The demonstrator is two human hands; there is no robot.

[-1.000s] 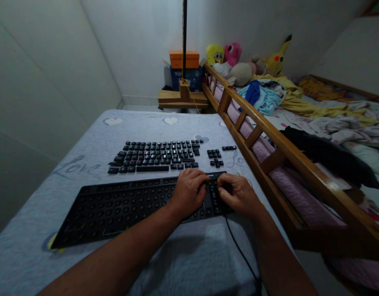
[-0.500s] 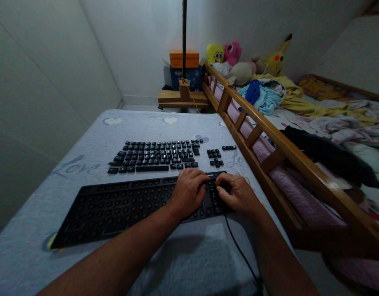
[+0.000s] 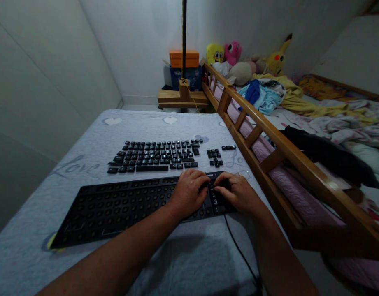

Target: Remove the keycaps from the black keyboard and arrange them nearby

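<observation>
A black keyboard (image 3: 124,207) lies at a slant on the bed-like surface, its main section stripped down to bare key sockets. My left hand (image 3: 191,191) rests over its right part, fingers curled down onto it and thumb tucked in. Over the number pad (image 3: 215,201), where some keycaps still sit, is my right hand (image 3: 235,191); its thumb and fingers are bent together at the keys, and their tips are partly hidden. Beyond the keyboard, loose black keycaps (image 3: 158,152) are laid out in rows, with a long space bar (image 3: 152,168) in front.
Smaller groups of keycaps (image 3: 214,153) lie to the right. A cable (image 3: 238,248) runs from the keyboard toward me. A wooden bed rail (image 3: 263,131) borders the right side, with clothes and plush toys behind it. A small clear item (image 3: 245,174) lies near my right hand.
My right hand has shifted slightly left and up over the number pad, its fingers reaching farther across the keys. My left hand and the keyboard stay nearly where they were.
</observation>
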